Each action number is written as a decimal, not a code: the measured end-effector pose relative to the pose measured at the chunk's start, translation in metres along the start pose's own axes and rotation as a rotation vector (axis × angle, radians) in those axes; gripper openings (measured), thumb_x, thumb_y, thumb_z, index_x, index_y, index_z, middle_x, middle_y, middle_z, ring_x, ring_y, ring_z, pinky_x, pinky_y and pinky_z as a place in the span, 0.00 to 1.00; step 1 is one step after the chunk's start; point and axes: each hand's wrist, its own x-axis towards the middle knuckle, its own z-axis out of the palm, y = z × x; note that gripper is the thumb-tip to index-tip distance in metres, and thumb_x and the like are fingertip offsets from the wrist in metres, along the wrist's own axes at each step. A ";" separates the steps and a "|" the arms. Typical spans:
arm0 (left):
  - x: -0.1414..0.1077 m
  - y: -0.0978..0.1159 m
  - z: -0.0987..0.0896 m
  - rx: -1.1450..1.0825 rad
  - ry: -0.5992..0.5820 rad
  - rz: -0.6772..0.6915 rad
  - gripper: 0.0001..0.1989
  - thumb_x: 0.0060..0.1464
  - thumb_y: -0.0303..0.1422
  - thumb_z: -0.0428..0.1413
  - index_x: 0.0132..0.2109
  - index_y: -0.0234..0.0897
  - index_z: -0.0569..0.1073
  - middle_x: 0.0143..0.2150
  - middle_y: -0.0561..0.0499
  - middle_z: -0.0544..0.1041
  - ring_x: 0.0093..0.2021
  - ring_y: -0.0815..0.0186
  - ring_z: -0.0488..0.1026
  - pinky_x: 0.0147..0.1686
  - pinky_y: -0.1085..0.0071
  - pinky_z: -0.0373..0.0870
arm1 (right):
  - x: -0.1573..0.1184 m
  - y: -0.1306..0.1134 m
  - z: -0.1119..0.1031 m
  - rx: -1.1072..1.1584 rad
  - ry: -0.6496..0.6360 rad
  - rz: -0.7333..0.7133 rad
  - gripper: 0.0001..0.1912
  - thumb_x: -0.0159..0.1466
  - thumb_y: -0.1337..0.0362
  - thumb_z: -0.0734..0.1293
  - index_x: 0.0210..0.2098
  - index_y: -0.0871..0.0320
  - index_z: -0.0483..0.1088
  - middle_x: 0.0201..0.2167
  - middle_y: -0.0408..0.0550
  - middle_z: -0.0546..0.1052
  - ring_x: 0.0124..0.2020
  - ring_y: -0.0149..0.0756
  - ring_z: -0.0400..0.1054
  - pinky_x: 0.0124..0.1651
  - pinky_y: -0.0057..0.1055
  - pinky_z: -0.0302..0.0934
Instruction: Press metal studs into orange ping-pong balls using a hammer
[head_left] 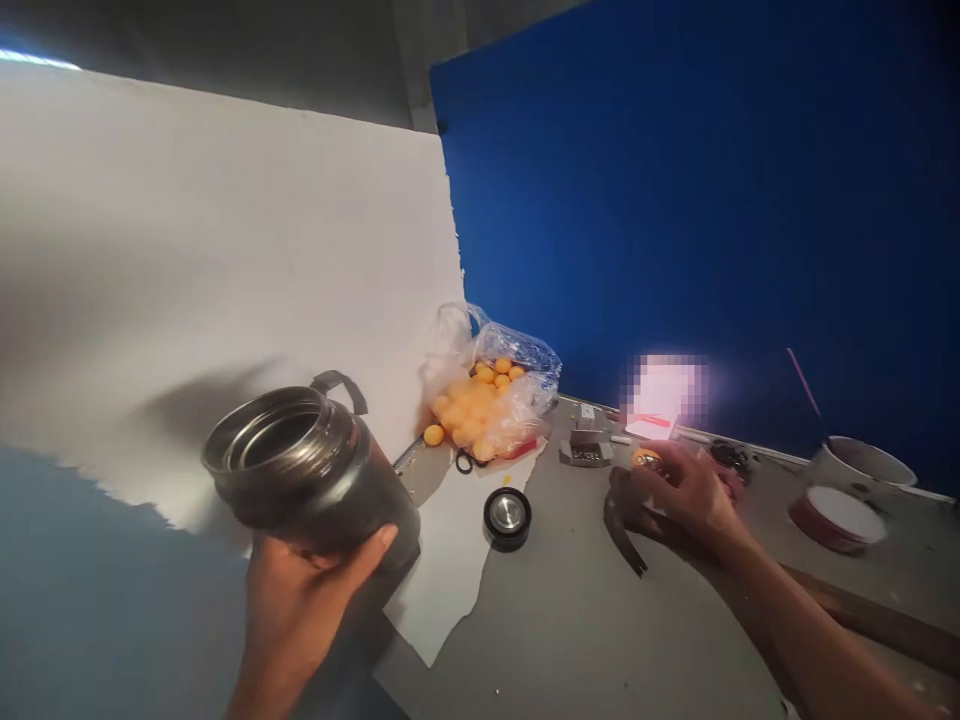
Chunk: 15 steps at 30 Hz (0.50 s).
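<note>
My left hand (pixel 307 600) is closed around a dark metal vacuum flask (pixel 367 490), held tilted with its uncapped mouth toward the upper left. A dark strap sticks up behind the flask's rim. Over the table at the right, my right hand (pixel 694 495) has its fingers bent together beside a small round orange thing (pixel 646 459). Whether the fingers grip it is hard to make out. Below that hand lies a claw hammer (pixel 624 525), its wooden handle running right under my forearm. A round black lid with a silver centre (pixel 508 515) rests between my hands.
A clear plastic bag of orange balls (pixel 480 405) slumps at the back, with one loose ball (pixel 433 435) beside it. Nearby are a small open box (pixel 586 452) and torn white paper (pixel 450 590). A white cup (pixel 862 465) and tape roll (pixel 836 520) stand right. A blue panel (pixel 697 200) rises behind.
</note>
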 end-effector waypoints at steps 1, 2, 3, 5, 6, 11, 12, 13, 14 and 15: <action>0.005 -0.004 0.005 -0.024 0.020 -0.019 0.29 0.34 0.38 0.74 0.46 0.39 0.78 0.38 0.49 0.86 0.37 0.51 0.85 0.39 0.58 0.85 | 0.000 0.000 0.000 0.019 -0.025 0.007 0.22 0.59 0.49 0.68 0.45 0.58 0.79 0.34 0.49 0.82 0.31 0.40 0.75 0.35 0.34 0.70; 0.009 -0.009 0.011 -0.058 0.008 -0.013 0.31 0.34 0.37 0.74 0.48 0.39 0.78 0.39 0.50 0.86 0.38 0.52 0.85 0.40 0.58 0.85 | 0.001 0.000 0.000 0.036 -0.038 0.011 0.23 0.59 0.49 0.68 0.45 0.58 0.78 0.33 0.49 0.82 0.29 0.40 0.74 0.35 0.35 0.69; 0.014 -0.014 0.017 -0.091 -0.008 0.009 0.32 0.34 0.37 0.74 0.49 0.40 0.77 0.41 0.50 0.86 0.39 0.52 0.85 0.40 0.58 0.85 | 0.001 0.000 0.000 0.054 -0.032 0.015 0.24 0.59 0.48 0.69 0.47 0.59 0.78 0.33 0.49 0.82 0.30 0.41 0.74 0.36 0.36 0.69; 0.020 -0.024 0.027 -0.129 -0.050 0.092 0.32 0.33 0.38 0.75 0.49 0.39 0.77 0.40 0.51 0.86 0.38 0.53 0.84 0.37 0.60 0.85 | 0.001 0.000 0.000 0.073 -0.025 0.013 0.24 0.59 0.49 0.69 0.47 0.59 0.78 0.35 0.50 0.82 0.31 0.41 0.74 0.38 0.37 0.69; 0.023 -0.029 0.031 -0.098 -0.056 0.127 0.31 0.35 0.38 0.75 0.49 0.39 0.78 0.41 0.51 0.86 0.37 0.54 0.84 0.35 0.62 0.85 | 0.000 0.000 0.000 0.080 -0.021 0.010 0.23 0.60 0.50 0.69 0.48 0.59 0.78 0.37 0.50 0.82 0.32 0.41 0.74 0.40 0.37 0.69; 0.031 -0.039 0.042 0.110 0.001 0.100 0.27 0.34 0.38 0.76 0.43 0.39 0.80 0.33 0.53 0.85 0.30 0.55 0.81 0.23 0.65 0.78 | 0.001 -0.005 -0.001 0.104 -0.015 -0.005 0.22 0.59 0.52 0.69 0.47 0.59 0.77 0.38 0.50 0.82 0.33 0.39 0.73 0.41 0.37 0.69; 0.032 -0.040 0.043 0.146 -0.012 0.046 0.26 0.33 0.38 0.76 0.42 0.40 0.80 0.32 0.54 0.84 0.30 0.54 0.81 0.23 0.64 0.78 | 0.001 -0.006 -0.002 0.114 -0.013 -0.006 0.22 0.59 0.53 0.69 0.48 0.59 0.77 0.39 0.50 0.81 0.34 0.39 0.73 0.41 0.37 0.69; 0.034 -0.040 0.045 0.154 0.006 0.002 0.24 0.31 0.38 0.76 0.38 0.40 0.79 0.29 0.55 0.83 0.28 0.54 0.80 0.22 0.62 0.78 | 0.002 -0.006 -0.001 0.121 -0.005 -0.005 0.22 0.59 0.54 0.69 0.48 0.59 0.77 0.40 0.50 0.81 0.34 0.39 0.73 0.41 0.37 0.68; 0.036 -0.041 0.046 0.158 0.011 -0.023 0.22 0.31 0.39 0.75 0.36 0.41 0.79 0.26 0.56 0.81 0.27 0.54 0.79 0.23 0.60 0.79 | 0.002 -0.007 -0.001 0.131 0.010 0.000 0.21 0.59 0.54 0.69 0.48 0.59 0.77 0.39 0.49 0.81 0.34 0.38 0.72 0.40 0.36 0.68; 0.037 -0.042 0.047 0.150 0.031 -0.018 0.21 0.32 0.40 0.75 0.34 0.42 0.78 0.25 0.57 0.79 0.26 0.54 0.78 0.23 0.58 0.79 | 0.003 -0.007 -0.001 0.140 0.011 0.004 0.21 0.59 0.54 0.69 0.48 0.59 0.77 0.38 0.49 0.81 0.34 0.38 0.72 0.40 0.35 0.67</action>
